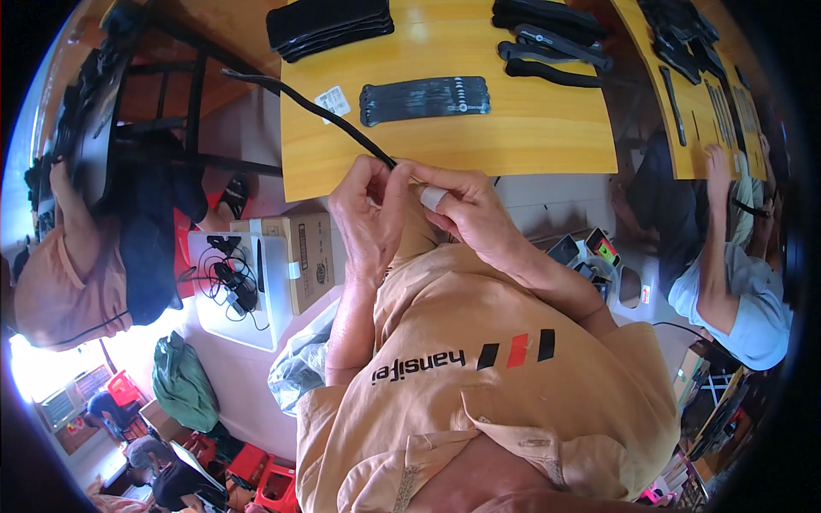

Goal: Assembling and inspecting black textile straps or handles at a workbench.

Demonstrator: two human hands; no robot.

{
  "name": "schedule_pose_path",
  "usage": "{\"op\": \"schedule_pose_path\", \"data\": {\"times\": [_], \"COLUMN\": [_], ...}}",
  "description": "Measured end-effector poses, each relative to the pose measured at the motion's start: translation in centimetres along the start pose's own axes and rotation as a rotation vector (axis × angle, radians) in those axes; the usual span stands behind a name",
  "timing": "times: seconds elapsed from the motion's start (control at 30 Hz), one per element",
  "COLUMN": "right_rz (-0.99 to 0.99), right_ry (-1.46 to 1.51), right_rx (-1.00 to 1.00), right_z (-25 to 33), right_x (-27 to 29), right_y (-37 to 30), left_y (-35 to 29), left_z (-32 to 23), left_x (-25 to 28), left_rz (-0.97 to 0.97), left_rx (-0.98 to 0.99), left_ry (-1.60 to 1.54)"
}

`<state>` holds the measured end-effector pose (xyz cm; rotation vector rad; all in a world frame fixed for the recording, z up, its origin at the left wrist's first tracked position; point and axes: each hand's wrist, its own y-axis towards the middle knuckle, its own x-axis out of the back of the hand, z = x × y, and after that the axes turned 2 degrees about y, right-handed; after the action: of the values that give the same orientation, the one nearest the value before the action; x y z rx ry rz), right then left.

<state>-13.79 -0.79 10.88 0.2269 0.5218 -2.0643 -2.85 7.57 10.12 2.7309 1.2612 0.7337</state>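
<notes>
A narrow black strap (329,117) runs from my fingers up and to the left, past the left edge of the yellow table (547,128). My left hand (368,214) pinches its near end between thumb and bent fingers, just off the table's front edge. Close against it, my right hand (479,209) also has its fingertips closed at the strap's end, which they mostly hide. A pale wrap of tape (434,198) circles one finger of my right hand. Beyond my hands a flat, dark printed band (425,100) lies on the table, with a white label (333,103) to its left.
A stack of black bands (329,27) lies at the table's far left, more dark bands (547,47) at far right. Below left stand a white bin (244,291) of cables and a cardboard box (310,261). Co-workers sit on either side; one person's hand (717,167) touches another table.
</notes>
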Motion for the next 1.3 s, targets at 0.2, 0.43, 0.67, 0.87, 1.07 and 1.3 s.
{"op": "schedule_pose_path", "data": {"times": [0.2, 0.43, 0.67, 0.87, 1.07, 1.3], "right_rz": [0.09, 0.141, 0.047, -0.073, -0.025, 0.182], "right_ry": [0.111, 0.104, -0.061, -0.465, -0.219, 0.444], "right_rx": [0.02, 0.015, 0.186, 0.509, 0.367, -0.273], "right_z": [-0.5, 0.8, -0.5, -1.1, -0.8, 1.0], "right_x": [0.7, 1.1, 0.4, 0.4, 0.4, 1.3], "right_y": [0.1, -0.6, -0.8, -0.8, -1.1, -1.1], "left_y": [-0.3, 0.1, -0.2, -0.5, -0.6, -0.7], "left_z": [0.1, 0.0, -0.4, -0.7, -0.9, 0.2], "left_x": [0.1, 1.4, 1.1, 0.7, 0.0, -0.8], "left_rz": [0.001, 0.155, 0.145, 0.088, 0.006, -0.088], "left_rx": [-0.06, -0.058, -0.06, -0.035, 0.019, -0.06], "left_ry": [0.068, -0.016, -0.01, 0.102, -0.096, -0.123]}}
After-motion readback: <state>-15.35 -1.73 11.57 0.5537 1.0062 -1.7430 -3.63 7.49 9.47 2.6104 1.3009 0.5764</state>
